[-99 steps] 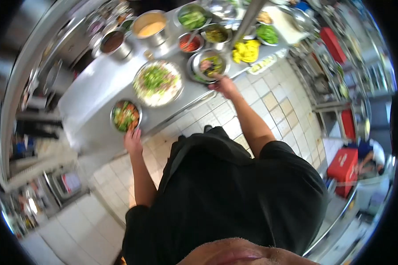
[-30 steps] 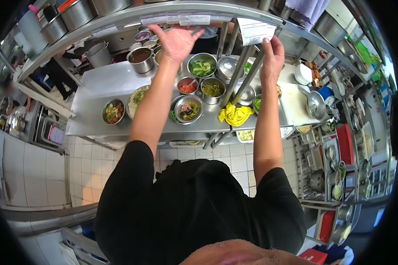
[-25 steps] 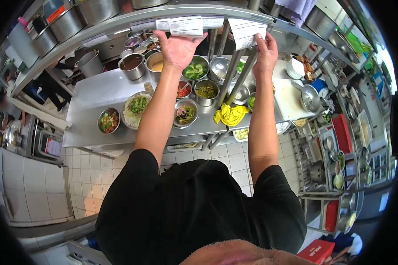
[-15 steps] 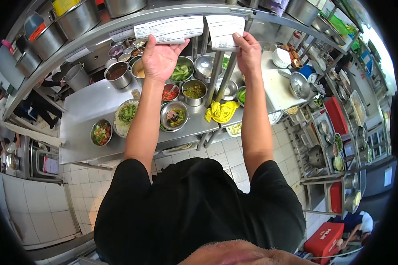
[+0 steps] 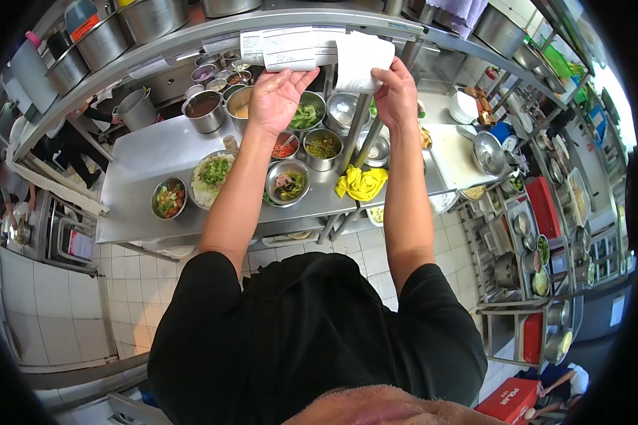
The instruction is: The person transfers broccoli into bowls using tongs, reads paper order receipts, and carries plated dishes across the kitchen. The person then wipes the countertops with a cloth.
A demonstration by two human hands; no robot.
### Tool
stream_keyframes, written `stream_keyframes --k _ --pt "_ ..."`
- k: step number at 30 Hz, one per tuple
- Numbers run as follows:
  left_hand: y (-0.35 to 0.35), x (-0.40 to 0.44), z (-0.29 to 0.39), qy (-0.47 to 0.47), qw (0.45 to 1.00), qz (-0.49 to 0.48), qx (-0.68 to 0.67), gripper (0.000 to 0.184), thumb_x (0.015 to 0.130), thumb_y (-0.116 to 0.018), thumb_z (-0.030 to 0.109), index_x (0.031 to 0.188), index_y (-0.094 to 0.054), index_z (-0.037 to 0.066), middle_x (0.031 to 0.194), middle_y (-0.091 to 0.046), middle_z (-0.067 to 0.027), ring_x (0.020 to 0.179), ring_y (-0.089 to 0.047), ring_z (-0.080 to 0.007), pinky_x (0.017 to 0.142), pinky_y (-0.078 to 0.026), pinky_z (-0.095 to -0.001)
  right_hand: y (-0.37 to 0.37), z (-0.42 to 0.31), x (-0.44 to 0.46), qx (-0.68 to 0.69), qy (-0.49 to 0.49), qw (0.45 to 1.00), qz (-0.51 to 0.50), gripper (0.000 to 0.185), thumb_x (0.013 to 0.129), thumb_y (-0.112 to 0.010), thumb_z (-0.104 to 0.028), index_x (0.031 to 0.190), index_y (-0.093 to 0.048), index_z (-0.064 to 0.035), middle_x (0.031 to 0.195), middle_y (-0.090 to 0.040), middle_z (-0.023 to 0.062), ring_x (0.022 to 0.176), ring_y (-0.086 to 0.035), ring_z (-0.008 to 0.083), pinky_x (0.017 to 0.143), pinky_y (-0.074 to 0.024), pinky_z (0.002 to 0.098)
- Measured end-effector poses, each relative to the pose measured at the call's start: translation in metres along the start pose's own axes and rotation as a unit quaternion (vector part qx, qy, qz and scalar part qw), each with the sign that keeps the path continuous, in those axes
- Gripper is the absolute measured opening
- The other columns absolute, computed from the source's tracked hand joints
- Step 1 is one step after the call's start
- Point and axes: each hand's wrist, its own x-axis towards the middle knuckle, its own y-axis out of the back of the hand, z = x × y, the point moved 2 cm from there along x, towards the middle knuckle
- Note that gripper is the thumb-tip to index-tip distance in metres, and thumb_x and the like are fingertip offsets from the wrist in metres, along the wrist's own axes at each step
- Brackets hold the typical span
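Head view, largest first: from my remote seat I see the counter [image 5: 138, 152] loaded with uncovered food, including a steel bowl [image 5: 288, 166] below the gap between my forearms. Above runs the shelf rail [image 5: 390, 25], with the printed slips [image 5: 288, 49] along it and the loose-edged slip [image 5: 360, 60] just beside them. My right hand [image 5: 395, 95] has its fingers pinched on that slip's lower corner; a hard tug could tear it if the rail grips its top, which I cannot tell. My left hand [image 5: 275, 103] is palm up, fingers fairly wide, touching the printed slips' lower edge; pushing upward could dislodge one into food.
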Motion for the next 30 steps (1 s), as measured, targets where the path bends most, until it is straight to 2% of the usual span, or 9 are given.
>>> stream_keyframes --k 5,11,17,24,30 --pt "-0.006 -0.003 -0.001 -0.004 0.999 0.029 0.018 0.026 0.089 -0.052 0.003 0.114 -0.054 -0.002 0.122 -0.057 -0.0172 0.116 -0.054 -0.0304 0.106 -0.038 -0.0464 -0.01 0.009 -0.009 0.027 -0.021 0.999 -0.041 0.033 0.079 -0.056 0.002 0.111 -0.056 -0.0003 0.103 -0.065 0.0093 0.093 -0.063 0.0182 0.085 -0.0497 0.0314" --pt "-0.002 -0.004 -0.005 -0.007 0.999 0.043 -0.005 0.03 0.089 -0.051 0.001 0.118 -0.052 -0.001 0.122 -0.057 -0.0169 0.118 -0.053 -0.0309 0.108 -0.037 -0.047 -0.018 0.01 0.002 0.063 -0.02 0.998 -0.019 0.032 0.081 -0.056 -0.002 0.113 -0.055 0.0 0.107 -0.064 0.0101 0.097 -0.062 0.0192 0.088 -0.0488 0.0334" --pt "0.001 -0.005 -0.006 -0.007 0.998 0.055 -0.006 0.027 0.089 -0.052 0.001 0.116 -0.054 0.001 0.12 -0.059 -0.0154 0.114 -0.056 -0.0292 0.104 -0.042 -0.0432 -0.035 0.001 -0.014 0.111 -0.016 0.991 -0.076 0.035 0.083 -0.056 -0.006 0.117 -0.052 0.0003 0.111 -0.062 0.0104 0.103 -0.059 0.0204 0.092 -0.0456 0.0355" --pt "-0.01 -0.01 -0.005 -0.025 0.996 0.083 -0.004 0.025 0.087 -0.053 0.001 0.112 -0.054 0.0 0.114 -0.061 -0.0145 0.11 -0.058 -0.0274 0.1 -0.045 -0.0432 -0.032 0.013 0.003 0.036 -0.017 0.999 0.001 0.029 0.084 -0.059 -0.006 0.111 -0.055 0.002 0.107 -0.064 0.0094 0.099 -0.059 0.0183 0.093 -0.043 0.0333" --pt "-0.007 -0.011 -0.006 -0.015 0.996 0.091 -0.014 0.025 0.086 -0.056 0.002 0.111 -0.058 0.006 0.116 -0.062 -0.01 0.113 -0.057 -0.0265 0.104 -0.036 -0.0511 -0.034 0.016 0.001 -0.018 -0.007 0.998 0.064 0.021 0.084 -0.06 -0.003 0.104 -0.057 0.0022 0.101 -0.065 0.0103 0.093 -0.061 0.0182 0.085 -0.0475 0.0313"
